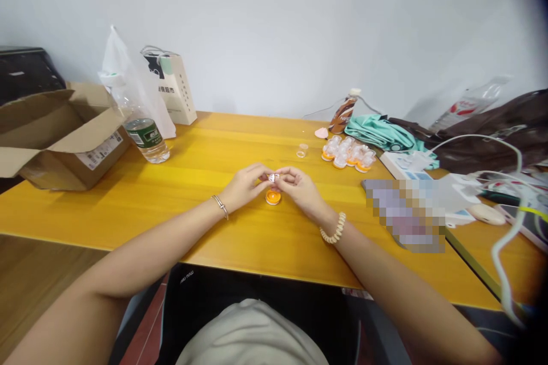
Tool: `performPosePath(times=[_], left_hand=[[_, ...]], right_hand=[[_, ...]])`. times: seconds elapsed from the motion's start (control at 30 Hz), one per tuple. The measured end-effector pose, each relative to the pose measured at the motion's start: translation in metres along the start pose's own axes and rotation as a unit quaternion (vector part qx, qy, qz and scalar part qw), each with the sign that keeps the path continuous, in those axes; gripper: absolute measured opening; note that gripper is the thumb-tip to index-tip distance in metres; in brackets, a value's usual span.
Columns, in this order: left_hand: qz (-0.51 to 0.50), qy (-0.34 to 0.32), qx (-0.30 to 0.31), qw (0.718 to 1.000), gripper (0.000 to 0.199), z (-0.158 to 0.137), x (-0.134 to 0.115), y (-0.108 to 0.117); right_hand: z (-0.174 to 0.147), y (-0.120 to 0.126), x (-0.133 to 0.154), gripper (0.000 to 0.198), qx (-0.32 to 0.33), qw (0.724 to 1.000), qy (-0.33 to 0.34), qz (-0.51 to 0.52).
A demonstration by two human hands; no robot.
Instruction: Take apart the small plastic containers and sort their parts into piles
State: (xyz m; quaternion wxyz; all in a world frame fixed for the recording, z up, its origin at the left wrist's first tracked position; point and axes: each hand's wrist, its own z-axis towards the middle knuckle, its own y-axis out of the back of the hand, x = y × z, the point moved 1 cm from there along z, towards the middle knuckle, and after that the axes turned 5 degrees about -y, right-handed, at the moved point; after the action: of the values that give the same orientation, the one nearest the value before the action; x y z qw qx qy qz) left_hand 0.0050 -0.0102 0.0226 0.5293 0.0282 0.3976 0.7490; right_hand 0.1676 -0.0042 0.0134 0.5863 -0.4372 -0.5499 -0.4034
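My left hand (249, 183) and my right hand (296, 187) meet above the middle of the table, fingertips pinched on one small white piece with dark and reddish marks (274, 178). What kind of piece it is, I cannot make out. Just below the fingers, a small round orange base with a white rim (273, 198) rests on the wood. Farther back to the right lies a small clear plastic cap (302, 150). Beside it stands a cluster of several clear domed capsules with orange bases (347, 154).
An open cardboard box (81, 151) and a water bottle (148, 137) stand on the left, a paper bag (177, 91) behind them. To the right are a brown drink bottle (343, 111), teal cloth (381, 132), a blurred flat object (405, 214) and a white cable (499, 251).
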Motion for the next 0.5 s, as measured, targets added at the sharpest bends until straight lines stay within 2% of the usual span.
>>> performPosePath(times=[0.27, 0.33, 0.4, 0.5], left_hand=[[-0.057, 0.086, -0.033, 0.994, 0.013, 0.002, 0.003, -0.011], [-0.052, 0.082, -0.030, 0.995, 0.013, 0.002, 0.005, -0.014], [-0.050, 0.086, -0.042, 0.994, 0.013, 0.002, 0.009, -0.015], [-0.068, 0.132, -0.086, 0.985, 0.016, 0.003, 0.019, -0.012]], right_hand=[[0.006, 0.002, -0.006, 0.013, -0.038, 0.995, -0.080, 0.033], [0.008, 0.002, -0.007, 0.012, -0.054, 0.997, -0.063, 0.000], [0.011, 0.005, -0.010, 0.013, -0.075, 0.996, -0.016, -0.052], [0.020, 0.020, -0.013, 0.015, -0.124, 0.985, 0.052, -0.109]])
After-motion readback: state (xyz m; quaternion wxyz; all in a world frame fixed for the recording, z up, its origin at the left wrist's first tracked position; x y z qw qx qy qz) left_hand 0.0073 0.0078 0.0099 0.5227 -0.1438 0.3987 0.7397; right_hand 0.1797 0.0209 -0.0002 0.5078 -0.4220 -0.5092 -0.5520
